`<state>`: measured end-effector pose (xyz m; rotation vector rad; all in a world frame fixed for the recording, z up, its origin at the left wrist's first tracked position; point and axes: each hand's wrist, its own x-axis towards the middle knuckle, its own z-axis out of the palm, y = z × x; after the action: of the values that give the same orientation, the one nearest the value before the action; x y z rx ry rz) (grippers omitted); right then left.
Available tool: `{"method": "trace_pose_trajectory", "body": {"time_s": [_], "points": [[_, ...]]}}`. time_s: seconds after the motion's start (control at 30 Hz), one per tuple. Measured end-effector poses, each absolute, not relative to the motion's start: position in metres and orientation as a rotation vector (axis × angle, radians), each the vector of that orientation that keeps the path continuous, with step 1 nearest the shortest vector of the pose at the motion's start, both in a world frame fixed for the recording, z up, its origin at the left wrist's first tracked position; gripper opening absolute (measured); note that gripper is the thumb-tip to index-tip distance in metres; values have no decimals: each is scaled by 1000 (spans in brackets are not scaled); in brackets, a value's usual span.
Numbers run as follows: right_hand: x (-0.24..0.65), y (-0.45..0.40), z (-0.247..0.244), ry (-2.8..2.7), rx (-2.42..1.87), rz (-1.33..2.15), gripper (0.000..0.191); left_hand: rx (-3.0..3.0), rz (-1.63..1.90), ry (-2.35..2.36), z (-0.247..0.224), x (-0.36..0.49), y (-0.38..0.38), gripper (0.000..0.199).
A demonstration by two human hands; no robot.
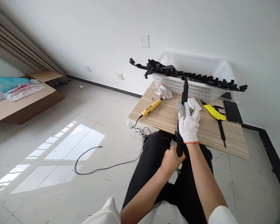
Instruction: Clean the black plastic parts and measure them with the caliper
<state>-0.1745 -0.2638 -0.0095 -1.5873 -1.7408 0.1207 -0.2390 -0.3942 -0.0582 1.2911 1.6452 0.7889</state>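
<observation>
A long black plastic strip (185, 91) stands nearly upright in front of me, from my lap to past the board's edge. My bare left hand (171, 161) is closed around its lower end, between my thighs. My right hand (189, 126), in a white knitted glove with an orange cuff, is closed on the strip higher up, its grey-covered thumb across it. Whether a small tool is also between those gloved fingers cannot be made out. Just beyond the right hand lies a white object (197, 103), partly hidden. To the left, a yellow corded tool (151, 107) rests on the board.
Behind the wooden board (163, 116) stands a white plastic basket (196, 59) with several black strips (200, 77) across its rim. A crumpled glove (163, 91), a yellow utility knife (214, 112) and a phone (233, 111) lie there. A cable (112, 165) trails on the floor near a cardboard box (32, 104).
</observation>
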Motion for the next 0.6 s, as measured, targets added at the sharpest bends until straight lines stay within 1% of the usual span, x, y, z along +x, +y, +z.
{"method": "trace_pose_trajectory", "body": {"time_s": [0.03, 0.17, 0.27, 0.37, 0.47, 0.6], "points": [[-179, -259, -5, -1781, -1594, 65, 55, 1272, 789, 1641, -58, -241, -394, 9], [-199, -228, 15, -1944, -1523, -52, 63, 1124, 759, 1533, -57, -240, -394, 19], [-215, -194, 31, -2015, -1637, -180, 70, 1128, 728, 1520, -57, -237, -393, 22], [-223, -162, 51, -2057, -1698, -302, 68, 1163, 715, 1509, -59, -242, -392, 22], [-221, -146, 64, -2046, -1701, -332, 63, 1180, 717, 1450, -63, -248, -391, 21], [-208, -154, 60, -2087, -1672, -351, 62, 1166, 723, 1371, -63, -244, -391, 23]]}}
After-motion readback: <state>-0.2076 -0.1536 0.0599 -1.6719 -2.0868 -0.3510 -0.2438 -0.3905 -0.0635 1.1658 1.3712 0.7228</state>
